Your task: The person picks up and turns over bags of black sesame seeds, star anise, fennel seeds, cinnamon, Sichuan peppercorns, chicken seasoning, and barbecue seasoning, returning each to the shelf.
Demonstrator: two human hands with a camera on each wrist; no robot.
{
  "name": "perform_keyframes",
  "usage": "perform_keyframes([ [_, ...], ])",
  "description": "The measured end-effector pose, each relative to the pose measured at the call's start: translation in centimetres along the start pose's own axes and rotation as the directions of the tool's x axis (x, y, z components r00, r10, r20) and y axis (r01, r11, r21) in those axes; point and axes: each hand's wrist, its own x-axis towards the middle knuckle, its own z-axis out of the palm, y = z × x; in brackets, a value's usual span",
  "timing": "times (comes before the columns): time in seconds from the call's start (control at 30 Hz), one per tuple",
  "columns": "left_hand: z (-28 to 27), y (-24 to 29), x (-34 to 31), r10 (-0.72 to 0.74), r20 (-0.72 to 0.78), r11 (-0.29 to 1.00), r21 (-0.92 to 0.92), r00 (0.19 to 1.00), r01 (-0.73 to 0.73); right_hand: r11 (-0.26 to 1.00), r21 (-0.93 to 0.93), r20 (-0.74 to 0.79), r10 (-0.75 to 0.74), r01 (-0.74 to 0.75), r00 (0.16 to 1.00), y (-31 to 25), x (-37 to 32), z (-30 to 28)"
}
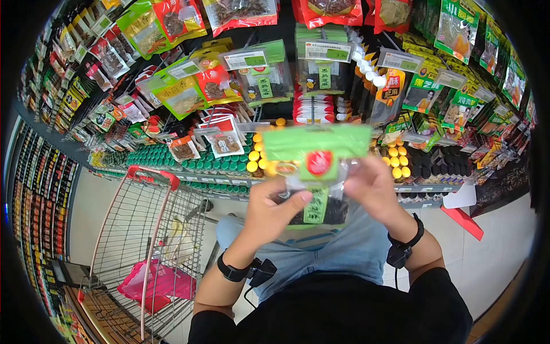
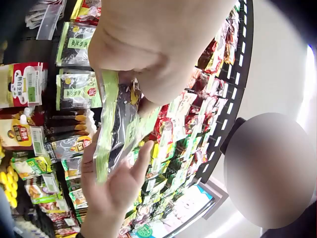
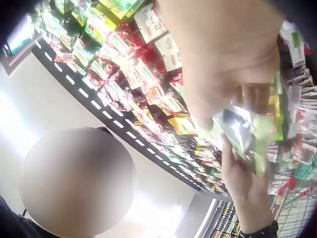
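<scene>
Both hands hold up a green and clear packet with dark contents and a round red mark, in front of the lap. The left hand grips its lower left side, thumb across the front. On the right side, the right hand pinches the packet; its fingers are blurred and partly behind it. In the left wrist view the packet is seen edge-on between the two hands. The right wrist view shows the packet with glare on its plastic.
Hanging packets fill the rack ahead, including similar green ones. Below them are rows of green-capped bottles. A wire shopping cart with a pink bag stands at the left. A red-edged object lies low on the right.
</scene>
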Motion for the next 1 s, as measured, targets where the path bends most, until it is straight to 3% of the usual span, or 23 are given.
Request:
perform_keyframes([
  [0.03, 0.0, -0.1, 0.1, -0.002, -0.002, 1.0, -0.002, 1.0, 0.002, 0.999, 0.033, 0.085, 0.02, -0.022, 0.996, 0.5, -0.3, 0.3],
  [0.07, -0.1, -0.1, 0.3, -0.003, -0.054, 0.999, -0.041, 0.999, 0.001, 0.987, -0.102, 0.2, 0.141, -0.123, 0.97, 1.4, -0.8, -0.2],
  [0.1, -0.2, -0.1, 0.4, -0.005, -0.107, 0.997, -0.079, 0.994, -0.004, 0.94, -0.166, 0.22, 0.329, -0.297, 0.918, 1.6, -1.3, -0.4],
  [0.23, 1.1, 0.2, 0.5, 0.032, -0.12, 0.963, -0.262, 0.992, -0.063, 0.955, -0.129, 0.138, 0.283, -0.266, 0.949, 2.4, -1.0, -0.9],
  [0.3, 0.2, 0.0, 0.0, -0.001, -0.043, 0.974, -0.227, 0.999, -0.009, 0.963, -0.082, 0.066, 0.263, -0.258, 0.963, 1.7, -0.6, -0.7],
  [0.37, -0.5, -0.8, -0.3, -0.083, -0.022, 0.997, -0.009, 0.996, 0.083, 0.973, -0.064, 0.061, 0.226, -0.222, 0.972, 1.3, -0.3, -0.2],
  [0.6, 0.6, -0.1, -0.4, 0.03, -0.162, 0.991, -0.121, 0.986, -0.05, 0.976, -0.082, 0.094, 0.208, -0.201, 0.974, 1.9, -0.8, -0.2],
  [0.77, 0.0, -0.3, -1.2, -0.068, -0.048, 0.995, -0.071, 0.997, 0.065, 0.974, -0.074, 0.103, 0.22, -0.213, 0.97, 1.3, -0.9, 0.0],
  [0.93, 0.6, 0.2, -0.4, -0.022, -0.019, 0.994, -0.106, 1.0, 0.02, 0.973, -0.106, 0.1, 0.217, -0.207, 0.971, 1.5, -1.4, -0.6],
  [1.0, 0.9, 0.2, -0.4, -0.062, 0.01, 0.997, -0.036, 0.998, 0.062, 0.978, -0.002, 0.065, 0.207, -0.207, 0.976, 1.3, -1.7, -0.7],
])
